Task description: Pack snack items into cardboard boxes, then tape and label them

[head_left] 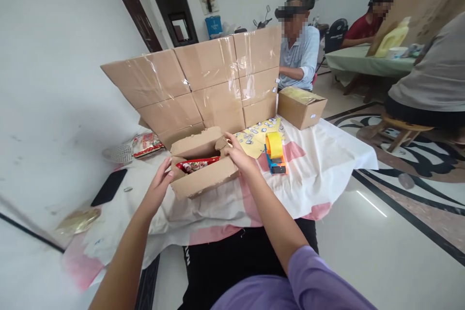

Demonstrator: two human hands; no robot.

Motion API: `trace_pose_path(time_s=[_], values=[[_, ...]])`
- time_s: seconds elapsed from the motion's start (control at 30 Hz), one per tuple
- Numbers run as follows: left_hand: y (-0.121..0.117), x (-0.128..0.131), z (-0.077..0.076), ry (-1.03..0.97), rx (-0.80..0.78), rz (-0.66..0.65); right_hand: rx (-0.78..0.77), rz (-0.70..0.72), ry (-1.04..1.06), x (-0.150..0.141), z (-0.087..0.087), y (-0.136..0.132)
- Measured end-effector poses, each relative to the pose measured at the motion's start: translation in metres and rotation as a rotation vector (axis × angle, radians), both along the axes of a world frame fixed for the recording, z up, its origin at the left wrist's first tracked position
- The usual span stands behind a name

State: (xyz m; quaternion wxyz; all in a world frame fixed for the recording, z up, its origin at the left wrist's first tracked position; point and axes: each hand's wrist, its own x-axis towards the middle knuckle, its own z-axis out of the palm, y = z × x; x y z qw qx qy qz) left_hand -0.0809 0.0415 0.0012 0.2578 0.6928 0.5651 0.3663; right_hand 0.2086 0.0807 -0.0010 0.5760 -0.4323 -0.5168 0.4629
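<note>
An open cardboard box point(205, 181) with ragged top edges sits on the cloth-covered table in front of me. Inside lies a red and white printed packet point(198, 164), partly hidden by the box walls. My left hand point(160, 185) grips the box's left end, thumb near the top edge. At the opposite end, my right hand point(237, 154) has its fingers closed on a torn, bent flap point(221, 143). To the right of the box stands a tape dispenser point(278, 168) in blue and orange, carrying a roll of yellow tape point(273, 145).
A tall taped cardboard panel point(218, 82) stands behind the box. A closed carton point(301, 106) rests at the table's right corner. On the left lie a dark phone point(109, 187), a white basket point(118, 153) and another packet point(147, 144). A person point(303, 55) sits beyond the panel.
</note>
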Motion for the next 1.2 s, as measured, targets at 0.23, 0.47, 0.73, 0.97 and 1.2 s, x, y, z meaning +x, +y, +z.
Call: trace_pose_path(time_s=[0.23,0.47,0.73,0.97,1.2], values=[[-0.01,-0.009,-0.028,-0.255,-0.055,-0.132,-0.034,0.038,0.12,0.008,-0.005,-0.01],[-0.009,-0.007,0.015,0.255,0.15,-0.187,-0.034,-0.034,0.051,0.008,-0.004,-0.043],[0.024,0.016,0.057,0.849,0.335,-0.457,-0.12,0.001,-0.007,0.005,-0.002,-0.053],[0.011,0.019,0.055,0.879,0.443,-0.346,-0.074,-0.13,-0.017,0.001,-0.008,-0.051],[0.009,0.015,0.051,0.867,0.34,-0.359,-0.036,-0.171,0.011,0.0,-0.01,-0.051]])
